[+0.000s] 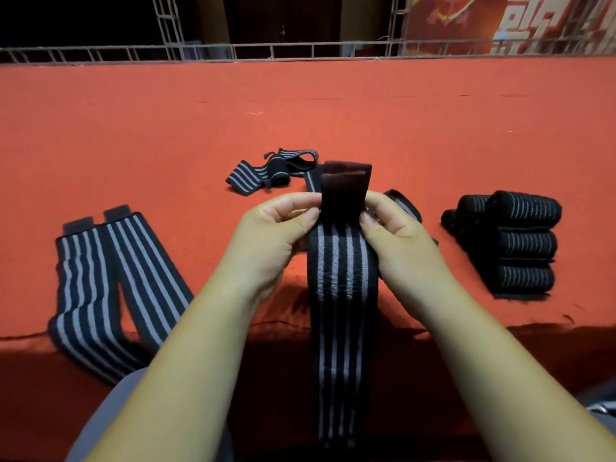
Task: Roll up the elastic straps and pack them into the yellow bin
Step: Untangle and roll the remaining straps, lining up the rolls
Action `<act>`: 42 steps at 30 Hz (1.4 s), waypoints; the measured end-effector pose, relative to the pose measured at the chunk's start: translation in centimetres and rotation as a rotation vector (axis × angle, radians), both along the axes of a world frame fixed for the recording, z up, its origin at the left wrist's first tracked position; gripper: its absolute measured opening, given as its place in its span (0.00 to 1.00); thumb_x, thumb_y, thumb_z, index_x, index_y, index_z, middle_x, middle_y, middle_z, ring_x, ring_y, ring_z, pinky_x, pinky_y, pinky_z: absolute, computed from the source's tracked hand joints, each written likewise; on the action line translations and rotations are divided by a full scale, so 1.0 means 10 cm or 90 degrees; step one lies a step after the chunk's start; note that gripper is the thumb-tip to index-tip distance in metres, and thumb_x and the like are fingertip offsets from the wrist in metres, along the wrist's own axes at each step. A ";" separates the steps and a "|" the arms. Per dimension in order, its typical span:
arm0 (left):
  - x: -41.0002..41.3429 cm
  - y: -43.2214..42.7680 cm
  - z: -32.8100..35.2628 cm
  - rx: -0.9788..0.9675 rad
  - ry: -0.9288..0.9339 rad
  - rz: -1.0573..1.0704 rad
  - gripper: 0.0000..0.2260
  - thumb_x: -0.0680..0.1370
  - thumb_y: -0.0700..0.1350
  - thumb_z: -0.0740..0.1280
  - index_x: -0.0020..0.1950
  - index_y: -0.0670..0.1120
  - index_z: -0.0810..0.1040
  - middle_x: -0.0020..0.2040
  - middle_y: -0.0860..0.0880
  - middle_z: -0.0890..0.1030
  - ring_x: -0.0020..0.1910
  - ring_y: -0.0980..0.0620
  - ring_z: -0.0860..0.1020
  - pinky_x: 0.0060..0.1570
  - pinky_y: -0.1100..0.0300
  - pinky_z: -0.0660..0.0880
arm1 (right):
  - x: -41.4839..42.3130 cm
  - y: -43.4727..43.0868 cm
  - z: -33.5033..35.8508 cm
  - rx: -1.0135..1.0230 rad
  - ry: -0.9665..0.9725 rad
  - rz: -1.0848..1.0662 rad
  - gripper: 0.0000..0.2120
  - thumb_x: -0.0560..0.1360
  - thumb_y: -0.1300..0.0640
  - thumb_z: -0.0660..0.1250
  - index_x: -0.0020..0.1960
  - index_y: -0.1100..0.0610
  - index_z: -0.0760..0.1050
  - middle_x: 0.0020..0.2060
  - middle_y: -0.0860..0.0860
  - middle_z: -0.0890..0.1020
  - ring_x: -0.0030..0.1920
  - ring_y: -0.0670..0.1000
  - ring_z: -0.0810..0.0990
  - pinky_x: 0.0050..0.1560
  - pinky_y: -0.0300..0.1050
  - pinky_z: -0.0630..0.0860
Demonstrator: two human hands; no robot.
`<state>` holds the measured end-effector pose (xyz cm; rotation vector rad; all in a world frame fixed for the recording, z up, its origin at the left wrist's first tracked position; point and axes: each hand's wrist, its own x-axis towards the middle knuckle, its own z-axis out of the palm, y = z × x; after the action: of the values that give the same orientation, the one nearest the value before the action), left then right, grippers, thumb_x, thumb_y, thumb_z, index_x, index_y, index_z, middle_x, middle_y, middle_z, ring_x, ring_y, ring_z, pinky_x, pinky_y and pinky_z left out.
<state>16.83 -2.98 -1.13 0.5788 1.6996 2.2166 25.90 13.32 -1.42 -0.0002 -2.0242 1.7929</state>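
so the strap [340, 278] is black elastic with four grey stripes and a dark fuzzy velcro end [346, 181], which looks doubled over at the top. The left hand [270, 235] and right hand [400, 238] each pinch an edge right below the velcro, and the rest hangs down past the near edge of the red table [300, 111] toward the lap

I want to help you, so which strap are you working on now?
Look at the middle of the red table, near its front edge. A black strap with grey stripes hangs over that edge. It is the only one lifted, pinched by the left hand and right hand; the other straps lie flat or rolled.
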 end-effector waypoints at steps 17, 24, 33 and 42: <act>0.18 0.04 0.00 0.032 -0.017 -0.050 0.10 0.84 0.39 0.70 0.64 0.38 0.84 0.60 0.40 0.88 0.58 0.47 0.87 0.58 0.56 0.83 | 0.11 0.20 0.02 -0.088 -0.014 0.063 0.18 0.83 0.69 0.65 0.66 0.51 0.80 0.55 0.51 0.87 0.56 0.51 0.84 0.55 0.46 0.81; 0.17 0.11 -0.05 -0.001 0.076 0.006 0.07 0.82 0.35 0.72 0.59 0.42 0.86 0.56 0.42 0.89 0.56 0.46 0.86 0.62 0.47 0.82 | 0.09 0.22 -0.04 -0.075 -0.031 0.043 0.15 0.85 0.65 0.67 0.71 0.57 0.75 0.57 0.51 0.89 0.60 0.51 0.87 0.60 0.50 0.82; 0.16 0.17 -0.05 0.021 0.094 0.049 0.09 0.82 0.36 0.73 0.62 0.41 0.85 0.56 0.44 0.89 0.57 0.46 0.87 0.60 0.47 0.81 | 0.11 0.31 -0.19 -0.014 -0.083 0.107 0.14 0.85 0.63 0.67 0.69 0.57 0.83 0.62 0.56 0.88 0.66 0.59 0.85 0.74 0.66 0.76; 0.08 0.04 -0.22 -0.152 0.073 -0.025 0.11 0.77 0.43 0.78 0.58 0.44 0.87 0.56 0.40 0.88 0.62 0.33 0.84 0.66 0.28 0.77 | 0.03 0.34 -0.23 0.012 -0.066 0.030 0.10 0.85 0.59 0.69 0.64 0.54 0.85 0.60 0.53 0.89 0.63 0.57 0.87 0.72 0.67 0.77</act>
<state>17.65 -2.57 -3.33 0.6814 1.9566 1.9492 26.18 16.77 -3.71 -0.0408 -2.1303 1.8381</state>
